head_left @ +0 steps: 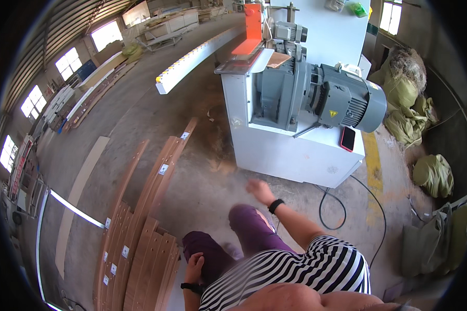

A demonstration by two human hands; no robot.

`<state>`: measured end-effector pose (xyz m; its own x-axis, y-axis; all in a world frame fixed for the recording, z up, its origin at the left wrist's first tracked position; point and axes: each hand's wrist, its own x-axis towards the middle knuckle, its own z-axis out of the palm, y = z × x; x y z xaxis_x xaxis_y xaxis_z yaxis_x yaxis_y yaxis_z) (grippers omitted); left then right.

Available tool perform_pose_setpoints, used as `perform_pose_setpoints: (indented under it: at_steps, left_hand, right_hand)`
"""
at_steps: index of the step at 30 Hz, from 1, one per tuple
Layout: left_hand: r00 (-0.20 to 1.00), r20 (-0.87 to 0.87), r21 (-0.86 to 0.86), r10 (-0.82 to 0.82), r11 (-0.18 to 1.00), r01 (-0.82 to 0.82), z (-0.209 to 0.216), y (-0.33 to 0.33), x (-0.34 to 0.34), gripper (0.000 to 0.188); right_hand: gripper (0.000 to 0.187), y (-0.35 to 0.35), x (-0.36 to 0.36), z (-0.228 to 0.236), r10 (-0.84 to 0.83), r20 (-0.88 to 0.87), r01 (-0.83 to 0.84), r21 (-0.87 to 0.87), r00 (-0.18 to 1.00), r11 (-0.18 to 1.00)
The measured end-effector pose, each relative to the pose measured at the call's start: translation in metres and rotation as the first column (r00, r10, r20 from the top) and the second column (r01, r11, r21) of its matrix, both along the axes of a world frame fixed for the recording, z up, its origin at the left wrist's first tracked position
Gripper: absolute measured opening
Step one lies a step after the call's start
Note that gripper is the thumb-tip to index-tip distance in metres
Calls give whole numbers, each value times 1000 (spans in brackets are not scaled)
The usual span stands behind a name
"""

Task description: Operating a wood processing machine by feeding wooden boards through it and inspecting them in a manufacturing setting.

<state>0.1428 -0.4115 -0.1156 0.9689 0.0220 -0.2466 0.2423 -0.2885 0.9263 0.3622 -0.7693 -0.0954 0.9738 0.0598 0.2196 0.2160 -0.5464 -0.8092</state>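
My right hand [261,191] hangs in front of my right knee, over the concrete floor, fingers loosely bent and slightly blurred. Nothing shows in it. My left hand [194,267] is beside my left thigh, its fingers loosely spread, and I see nothing held there either. Close to the left hand lies a stack of brown wooden boards [149,259] with small holes. Longer brown strips [163,150] reach away beyond them, several bearing white labels [125,252]. Ahead of the right hand stands a white machine cabinet [290,158] with a large grey motor [342,98] on top.
A phone [347,139] with a red edge lies on the machine's corner. Black cable [342,220] loops across the floor at right. Green sacks [433,176] line the right wall. A white rail [197,57] juts left from the machine. A pale flat strip [80,194] lies left of the boards.
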Motion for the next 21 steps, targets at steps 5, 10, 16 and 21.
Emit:
perform_pose_setpoints:
  at_steps: [5, 10, 16, 21]
  left_hand:
    - [989, -128, -204, -67, 978, 40, -3, 11, 9, 30]
    - [935, -318, -832, -159, 520, -195, 27, -10, 14, 37]
    - [905, -421, -825, -56, 438, -357, 1, -8, 30, 28]
    - [875, -484, -846, 25, 240, -475, -8, -4, 22, 30]
  right_hand:
    - [44, 54, -51, -61, 389, -49, -369, -443, 920, 817]
    - [48, 71, -64, -44, 392, -118, -379, -607, 912, 699]
    - [52, 75, -63, -40, 356, -158, -370, -634, 921, 679]
    - [51, 85, -58, -29, 282, -314, -422, -681, 907, 599]
